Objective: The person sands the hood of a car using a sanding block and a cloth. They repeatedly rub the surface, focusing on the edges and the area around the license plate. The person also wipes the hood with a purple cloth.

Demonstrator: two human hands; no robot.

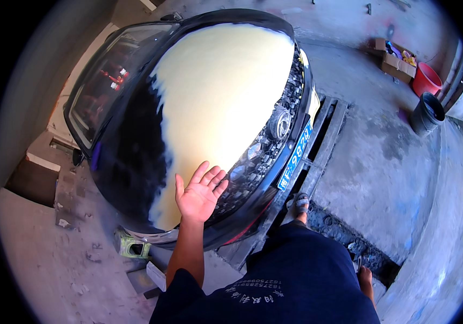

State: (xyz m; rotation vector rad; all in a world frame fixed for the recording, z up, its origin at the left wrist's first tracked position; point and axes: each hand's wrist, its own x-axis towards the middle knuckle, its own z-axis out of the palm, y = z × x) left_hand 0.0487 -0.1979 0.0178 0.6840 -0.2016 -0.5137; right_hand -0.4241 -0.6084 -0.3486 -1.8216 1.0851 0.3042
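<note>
My left hand (199, 195) is palm up with its fingers apart and nothing in it, over the lower part of a dark car's bonnet (122, 156). A large cream, uneven-edged coated area (220, 92) covers much of the bonnet; I cannot tell whether my hand touches it. Alongside are the black grille (291, 81) with a round silver emblem (280, 123) and the blue number plate (294, 157). What may be my right hand (365, 279) shows partly beside my dark clothing at the lower right; its fingers and any contents are unclear.
A cardboard box (397, 67), red bucket (426, 78) and dark bucket (427, 113) stand at the right. Planks (328, 129) line a pit (323, 227) in the concrete floor (366, 178) by my sandalled foot (301, 204). A wall (32, 108) rises at the left.
</note>
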